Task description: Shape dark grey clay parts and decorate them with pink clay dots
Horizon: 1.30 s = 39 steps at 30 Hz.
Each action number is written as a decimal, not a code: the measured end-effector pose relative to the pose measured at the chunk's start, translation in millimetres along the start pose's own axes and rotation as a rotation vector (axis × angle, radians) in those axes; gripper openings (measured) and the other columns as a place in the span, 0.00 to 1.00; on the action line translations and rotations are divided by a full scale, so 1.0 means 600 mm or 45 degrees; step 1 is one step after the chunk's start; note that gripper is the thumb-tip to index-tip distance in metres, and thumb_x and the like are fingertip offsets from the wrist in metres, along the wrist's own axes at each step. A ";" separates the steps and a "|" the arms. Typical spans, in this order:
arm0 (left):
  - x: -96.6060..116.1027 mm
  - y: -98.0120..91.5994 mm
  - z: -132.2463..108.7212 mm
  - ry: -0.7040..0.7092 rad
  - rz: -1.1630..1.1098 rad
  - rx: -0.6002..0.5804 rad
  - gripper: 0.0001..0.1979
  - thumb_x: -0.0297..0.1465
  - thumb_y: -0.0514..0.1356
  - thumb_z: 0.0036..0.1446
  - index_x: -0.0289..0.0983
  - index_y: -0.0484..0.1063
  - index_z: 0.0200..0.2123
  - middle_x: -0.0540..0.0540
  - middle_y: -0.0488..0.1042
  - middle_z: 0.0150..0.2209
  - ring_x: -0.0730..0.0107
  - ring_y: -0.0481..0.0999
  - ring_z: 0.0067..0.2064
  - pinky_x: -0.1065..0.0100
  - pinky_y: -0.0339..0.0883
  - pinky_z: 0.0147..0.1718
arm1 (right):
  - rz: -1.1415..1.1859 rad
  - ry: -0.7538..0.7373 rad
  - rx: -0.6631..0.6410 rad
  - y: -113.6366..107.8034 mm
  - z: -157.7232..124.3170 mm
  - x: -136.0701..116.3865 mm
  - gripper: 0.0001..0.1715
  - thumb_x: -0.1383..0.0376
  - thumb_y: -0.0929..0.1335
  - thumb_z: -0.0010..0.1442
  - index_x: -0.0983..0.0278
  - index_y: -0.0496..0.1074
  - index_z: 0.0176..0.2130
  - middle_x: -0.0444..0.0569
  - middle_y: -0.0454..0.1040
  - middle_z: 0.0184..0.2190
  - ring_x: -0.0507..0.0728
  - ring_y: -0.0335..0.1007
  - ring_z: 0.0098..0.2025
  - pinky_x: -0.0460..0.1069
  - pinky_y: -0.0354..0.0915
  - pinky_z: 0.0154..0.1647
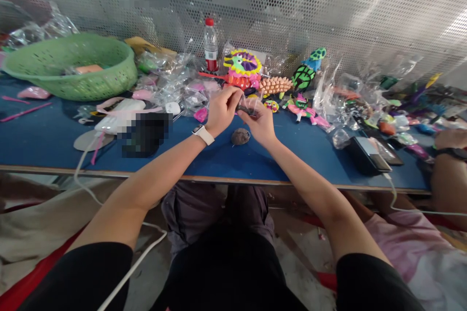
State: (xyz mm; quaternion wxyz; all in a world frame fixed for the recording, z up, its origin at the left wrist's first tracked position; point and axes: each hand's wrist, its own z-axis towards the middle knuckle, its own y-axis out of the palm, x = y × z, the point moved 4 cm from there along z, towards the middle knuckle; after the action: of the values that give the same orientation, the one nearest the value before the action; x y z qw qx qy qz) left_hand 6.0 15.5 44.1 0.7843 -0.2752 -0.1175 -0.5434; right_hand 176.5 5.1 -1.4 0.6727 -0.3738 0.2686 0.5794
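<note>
Camera: head view, looking down over the blue table [302,165].
Left arm: reached up from the lower left, elbow slightly bent, forearm slanting inward over the table edge; a pale-strapped watch [203,134] sat at the wrist.
Left hand: raised above the tabletop [222,109], wrist bent, fingers curled and bunched narrowly at the left end of the dark piece; whether they gripped it could not be told.
Right arm: mirrored the left from the lower right, forearm slanting inward, wrist bare.
Right hand: back turned towards the camera [263,121], thumb and fingers narrowed around the dark piece.
Dark piece: small [246,109], held in the right hand, between both hands; its outline was partly hidden by the fingers.
Grey lump: rounded [240,136], lay on the table just below the hands, between the wrists, touched by neither hand.
Beyond the hands: brightly coloured figures [242,65], a knobbly tan model [275,86] and a red-capped bottle [210,46], upright.
Left of table: a green basket [127,75].
Right of table: a black box [367,158]; farther right, a co-worker's forearm [447,180] with a dark wristband.
</note>
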 end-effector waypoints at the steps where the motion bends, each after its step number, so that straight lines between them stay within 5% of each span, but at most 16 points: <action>1: 0.000 0.000 0.000 -0.016 -0.022 0.005 0.30 0.57 0.52 0.86 0.42 0.82 0.44 0.43 0.85 0.36 0.61 0.83 0.36 0.60 0.76 0.40 | 0.003 0.005 0.025 -0.001 0.001 0.002 0.31 0.34 0.79 0.68 0.54 0.88 0.54 0.54 0.85 0.61 0.64 0.85 0.56 0.57 0.87 0.47; 6: -0.002 0.006 -0.001 0.008 -0.040 -0.007 0.36 0.63 0.52 0.83 0.42 0.75 0.33 0.46 0.77 0.29 0.64 0.76 0.30 0.61 0.70 0.35 | 0.077 0.068 0.067 0.000 0.003 0.006 0.35 0.33 0.81 0.65 0.53 0.90 0.56 0.52 0.86 0.59 0.60 0.84 0.47 0.55 0.85 0.37; 15: 0.003 0.009 -0.004 0.004 -0.071 0.005 0.31 0.56 0.57 0.85 0.42 0.75 0.32 0.46 0.76 0.30 0.62 0.79 0.34 0.59 0.73 0.38 | 0.340 0.200 0.024 0.009 0.006 -0.006 0.38 0.31 0.87 0.50 0.56 0.90 0.43 0.51 0.88 0.47 0.60 0.83 0.43 0.55 0.85 0.37; 21: 0.001 0.007 -0.004 -0.029 -0.079 0.005 0.31 0.56 0.58 0.84 0.42 0.76 0.32 0.46 0.74 0.30 0.61 0.78 0.33 0.57 0.74 0.39 | 0.447 0.263 -0.041 0.007 0.008 -0.005 0.37 0.30 0.88 0.46 0.54 0.87 0.37 0.49 0.88 0.47 0.62 0.84 0.50 0.55 0.86 0.42; 26: -0.002 0.007 0.000 -0.052 -0.094 -0.042 0.31 0.56 0.58 0.84 0.42 0.77 0.32 0.46 0.74 0.30 0.60 0.78 0.34 0.57 0.74 0.41 | 0.314 0.171 -0.149 -0.006 0.010 -0.008 0.37 0.30 0.86 0.52 0.55 0.87 0.41 0.52 0.84 0.63 0.66 0.82 0.61 0.61 0.88 0.53; 31: -0.006 -0.003 0.011 -0.070 -0.072 -0.010 0.31 0.57 0.58 0.83 0.43 0.75 0.32 0.47 0.72 0.27 0.59 0.78 0.35 0.58 0.74 0.40 | 0.215 0.106 -0.308 -0.014 0.011 -0.012 0.36 0.36 0.88 0.53 0.55 0.85 0.47 0.55 0.80 0.67 0.71 0.76 0.71 0.66 0.85 0.65; 36: -0.023 -0.023 0.025 -0.102 -0.053 0.071 0.32 0.62 0.57 0.82 0.44 0.73 0.33 0.49 0.67 0.27 0.59 0.77 0.35 0.57 0.72 0.40 | 0.107 0.069 -0.441 -0.032 0.012 -0.023 0.39 0.37 0.86 0.59 0.54 0.83 0.59 0.54 0.78 0.65 0.67 0.82 0.63 0.61 0.86 0.59; 39: -0.037 -0.043 0.037 -0.112 -0.021 0.206 0.36 0.68 0.53 0.79 0.45 0.68 0.31 0.50 0.62 0.26 0.61 0.71 0.32 0.57 0.69 0.38 | 0.079 0.072 -0.441 -0.047 0.019 -0.023 0.35 0.34 0.84 0.61 0.54 0.80 0.51 0.49 0.82 0.49 0.61 0.84 0.51 0.56 0.85 0.50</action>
State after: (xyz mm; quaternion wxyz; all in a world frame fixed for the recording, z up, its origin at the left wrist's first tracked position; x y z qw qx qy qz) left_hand -23.6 38.7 59.7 0.7936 -0.2336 -0.1974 -0.5260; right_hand 201.1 4.8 21.6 0.5724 -0.4917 0.1949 0.6266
